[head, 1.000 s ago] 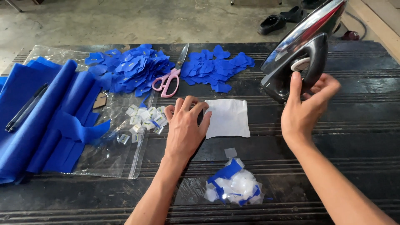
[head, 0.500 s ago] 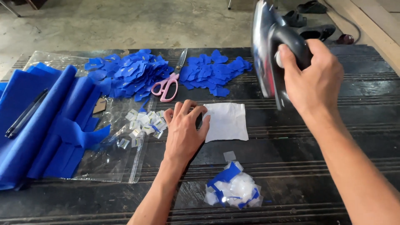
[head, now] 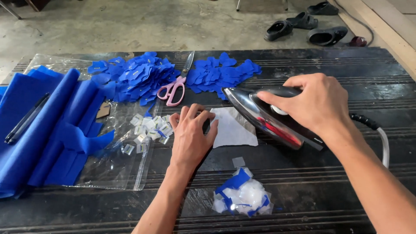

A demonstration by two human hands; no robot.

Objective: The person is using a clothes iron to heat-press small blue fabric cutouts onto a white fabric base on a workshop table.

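The iron (head: 271,117), raised upright earlier, has been lowered by the clenched right hand (head: 314,104) onto the white cloth (head: 232,130). The cloth's left edge is pressed by the spread left hand (head: 190,136). Pink scissors (head: 173,89) lie beyond it.

Left hand (head: 190,136): laid flat, palm down, fingers spread, forearm extended from the near edge.
Right hand (head: 314,106): closed in a grip, knuckles up.

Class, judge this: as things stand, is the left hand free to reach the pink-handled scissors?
Probably yes. The left hand lies flat and empty near the scissors, with only small white pieces between them.
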